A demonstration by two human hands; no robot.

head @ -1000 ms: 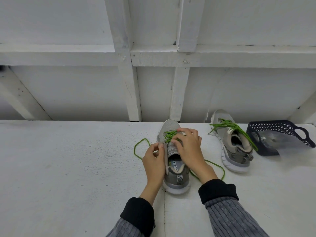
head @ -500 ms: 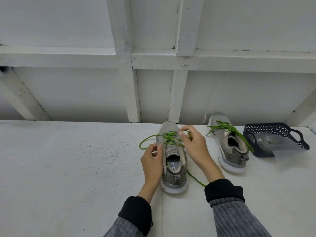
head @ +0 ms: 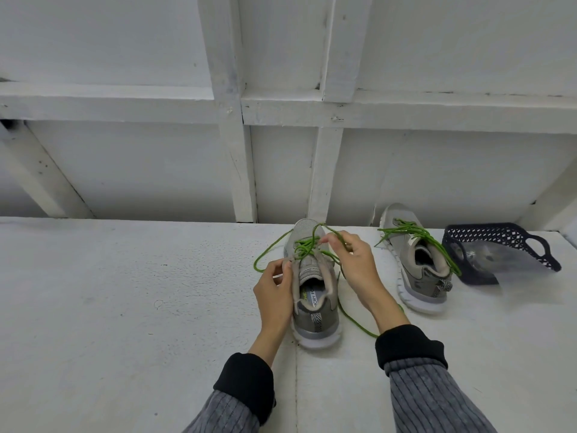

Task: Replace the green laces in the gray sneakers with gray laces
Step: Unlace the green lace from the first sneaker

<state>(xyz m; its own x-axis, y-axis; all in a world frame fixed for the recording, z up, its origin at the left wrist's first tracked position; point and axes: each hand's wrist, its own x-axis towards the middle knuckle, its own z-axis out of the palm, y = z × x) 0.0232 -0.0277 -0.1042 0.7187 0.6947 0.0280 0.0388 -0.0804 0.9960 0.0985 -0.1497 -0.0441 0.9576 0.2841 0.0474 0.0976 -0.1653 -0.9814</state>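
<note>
White table (head: 125, 307) carries both sneakers. Left hand (head: 274, 295) pinches the near sneaker (head: 315, 295) at its collar; right hand (head: 356, 264) pinches the green lace (head: 307, 245), now drawn higher than a second ago. Unlacing is progressing; the second sneaker (head: 415, 264) remains laced.

Workshop-like room: white-painted timber framing (head: 237, 151).

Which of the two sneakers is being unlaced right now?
The near sneaker between both hands; the right hand pulls its green lace. The other sneaker stands untouched.
</note>
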